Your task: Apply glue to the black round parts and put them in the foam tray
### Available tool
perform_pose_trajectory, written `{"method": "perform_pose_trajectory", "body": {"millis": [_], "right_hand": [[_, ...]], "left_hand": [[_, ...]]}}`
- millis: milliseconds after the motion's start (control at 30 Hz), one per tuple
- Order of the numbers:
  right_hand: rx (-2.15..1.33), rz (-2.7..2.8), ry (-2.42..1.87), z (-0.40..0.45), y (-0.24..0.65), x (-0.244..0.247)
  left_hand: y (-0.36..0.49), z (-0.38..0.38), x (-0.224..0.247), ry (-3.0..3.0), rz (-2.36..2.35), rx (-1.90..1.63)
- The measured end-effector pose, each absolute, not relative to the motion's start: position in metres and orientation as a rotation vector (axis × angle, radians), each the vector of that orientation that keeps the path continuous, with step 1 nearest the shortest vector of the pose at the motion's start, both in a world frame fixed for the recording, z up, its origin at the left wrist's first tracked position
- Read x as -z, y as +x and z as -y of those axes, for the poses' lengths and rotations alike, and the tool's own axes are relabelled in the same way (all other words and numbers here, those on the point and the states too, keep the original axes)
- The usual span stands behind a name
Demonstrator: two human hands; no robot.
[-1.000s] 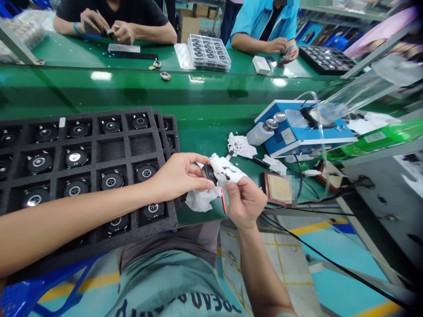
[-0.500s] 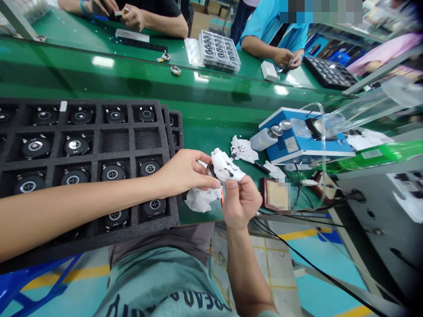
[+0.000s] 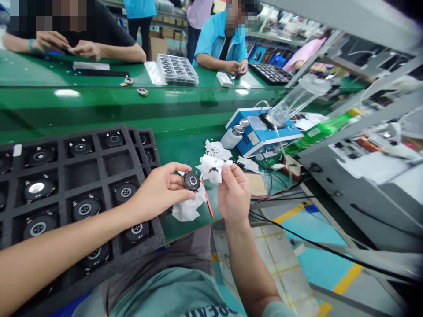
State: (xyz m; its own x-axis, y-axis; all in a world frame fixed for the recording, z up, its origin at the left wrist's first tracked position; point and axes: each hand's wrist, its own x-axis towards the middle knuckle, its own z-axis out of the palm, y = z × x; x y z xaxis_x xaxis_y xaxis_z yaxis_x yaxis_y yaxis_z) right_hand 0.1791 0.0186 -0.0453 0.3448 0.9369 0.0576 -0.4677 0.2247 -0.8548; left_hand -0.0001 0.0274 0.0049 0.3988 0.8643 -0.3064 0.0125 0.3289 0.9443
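Observation:
Between the thumb and fingers of my left hand (image 3: pixel 167 187) is a round black smartwatch body (image 3: pixel 192 181), its sensor side facing me. My right hand (image 3: pixel 235 193) pinches a white wipe (image 3: pixel 211 167) marked with black smudges, a short way right of the watch and apart from it. Under the left fingers a crumpled white tissue (image 3: pixel 187 209) lies on the green bench, beside an orange-red stick (image 3: pixel 209 203). To the left, a black foam tray (image 3: pixel 79 182) holds several similar watch bodies in its square pockets; a few pockets are bare.
A blue machine (image 3: pixel 256 136) with a clear tube stands behind my right hand, beside a white dispenser bottle (image 3: pixel 231 138). A smudged tissue (image 3: pixel 218 149), a sponge holder (image 3: pixel 258 185), a green bottle (image 3: pixel 317 132) and black cables are nearby. Co-workers sit across the bench.
The wipe has come away from the watch, so the watch's sensor face now shows in my left hand. My hands have drawn apart, and the view has shifted to the right and upward.

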Motion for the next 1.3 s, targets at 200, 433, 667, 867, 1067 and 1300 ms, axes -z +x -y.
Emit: {"method": "perform_pose_trajectory", "body": {"millis": [200, 433, 667, 867, 1067, 1300], "right_hand": [[-0.971, 0.799, -0.951, -0.009, 0.184, 0.046], [-0.911, 0.838, -0.970, -0.010, 0.178, 0.043], [-0.823, 0.813, -1.020, -0.012, 0.168, 0.044], [-0.713, 0.896, -1.090, -0.001, 0.160, 0.043], [-0.652, 1.029, -1.132, 0.007, 0.155, 0.045], [-0.655, 1.183, -1.108, 0.008, 0.157, 0.053]], "left_hand": [[-0.001, -0.024, -0.008, 1.128, -0.978, -0.731], [0.000, -0.019, -0.011, 1.219, -0.997, -0.750], [-0.001, -0.019, -0.011, 1.227, -1.003, -0.771], [0.001, -0.018, -0.013, 1.228, -0.999, -0.758], [0.000, -0.018, -0.011, 1.231, -0.970, -0.768], [0.000, -0.018, -0.006, 1.134, -0.937, -0.761]]}}
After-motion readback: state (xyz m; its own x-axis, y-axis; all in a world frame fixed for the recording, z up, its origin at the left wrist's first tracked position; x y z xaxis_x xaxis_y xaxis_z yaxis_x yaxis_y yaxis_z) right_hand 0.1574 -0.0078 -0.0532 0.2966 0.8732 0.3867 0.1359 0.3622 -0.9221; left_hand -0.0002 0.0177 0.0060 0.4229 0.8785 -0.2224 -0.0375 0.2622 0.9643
